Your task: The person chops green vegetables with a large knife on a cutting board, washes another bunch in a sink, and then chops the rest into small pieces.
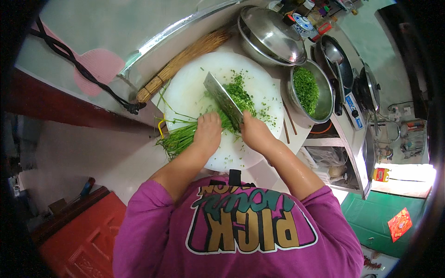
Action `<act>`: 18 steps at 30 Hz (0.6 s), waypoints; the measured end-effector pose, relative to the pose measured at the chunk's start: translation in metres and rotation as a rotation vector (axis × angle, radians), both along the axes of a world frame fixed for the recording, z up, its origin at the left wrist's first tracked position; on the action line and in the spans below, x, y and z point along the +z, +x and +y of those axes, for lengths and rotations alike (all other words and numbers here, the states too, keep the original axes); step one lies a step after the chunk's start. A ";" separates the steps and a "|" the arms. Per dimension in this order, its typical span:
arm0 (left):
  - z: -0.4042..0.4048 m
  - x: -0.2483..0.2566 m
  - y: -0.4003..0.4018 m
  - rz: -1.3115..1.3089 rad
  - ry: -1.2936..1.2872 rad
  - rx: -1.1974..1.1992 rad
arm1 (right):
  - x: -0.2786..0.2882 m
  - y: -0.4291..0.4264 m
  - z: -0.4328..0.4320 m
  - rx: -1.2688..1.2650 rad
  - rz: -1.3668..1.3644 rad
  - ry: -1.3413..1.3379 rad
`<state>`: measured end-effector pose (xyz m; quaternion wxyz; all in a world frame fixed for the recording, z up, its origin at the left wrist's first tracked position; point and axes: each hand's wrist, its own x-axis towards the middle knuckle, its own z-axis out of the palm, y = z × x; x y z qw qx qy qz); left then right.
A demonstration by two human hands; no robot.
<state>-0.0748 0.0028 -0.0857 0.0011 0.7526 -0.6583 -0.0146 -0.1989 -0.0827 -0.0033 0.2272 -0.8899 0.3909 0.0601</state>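
My left hand (208,131) presses down on a bunch of long green stalks, likely chives (180,136), lying on a round white cutting board (187,83). Their loose ends stick out past the board's left edge. My right hand (256,131) grips a cleaver (222,99) at its handle; the broad blade stands on edge just right of my left fingers, across the greens. Chopped greens (239,93) are heaped on the blade's far side, with bits scattered over the board. A metal bowl (325,91) right of the board holds finely chopped greens (306,88).
A straw brush (180,64) lies along the board's upper left edge. Behind the board stands a lidded metal pot (273,33). Two chopsticks (286,131) lie between board and bowl. Farther right are a wok (339,62) with a metal spatula (337,64) and a lidded pan (371,87).
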 end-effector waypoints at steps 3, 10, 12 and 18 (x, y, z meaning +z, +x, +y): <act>-0.002 -0.003 -0.001 -0.034 -0.032 0.004 | -0.007 0.019 0.004 -0.038 0.040 0.018; -0.002 0.001 0.001 -0.086 -0.005 -0.001 | 0.011 -0.006 0.004 -0.123 -0.119 0.047; -0.002 -0.001 0.001 -0.106 -0.013 -0.005 | 0.013 -0.008 0.007 -0.095 -0.064 0.050; -0.003 -0.008 -0.001 -0.129 -0.011 0.000 | 0.004 0.001 0.011 -0.010 0.042 0.001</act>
